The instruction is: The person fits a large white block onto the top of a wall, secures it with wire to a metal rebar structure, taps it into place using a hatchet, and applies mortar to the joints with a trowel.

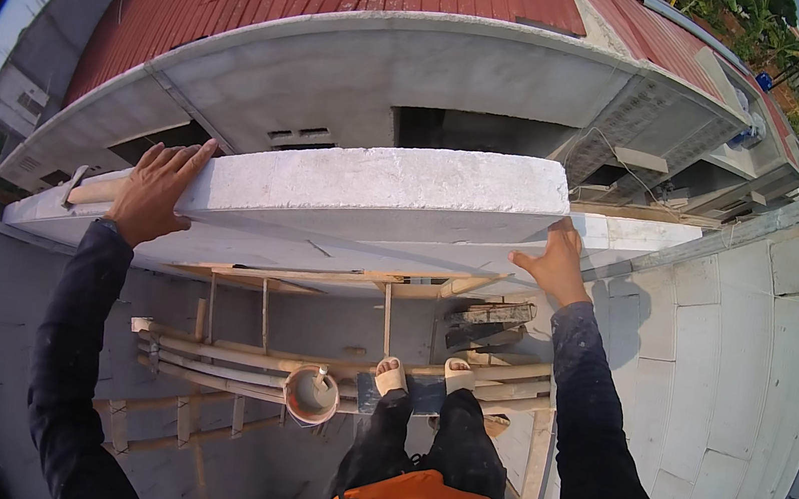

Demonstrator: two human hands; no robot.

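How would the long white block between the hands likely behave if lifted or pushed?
The white block is probably stiff, being a thick slab. Its rough, pitted edges suggest it could chip if knocked. With the left hand and right hand set near opposite ends, it may be too bulky to steady one-handed.

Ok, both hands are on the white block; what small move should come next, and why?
Probably a gentle nudge to line the white block up with the wall beneath. The left hand holds its left end and the right hand its right end, so both could guide it evenly. Whether it is fully seated I can't tell from this angle.
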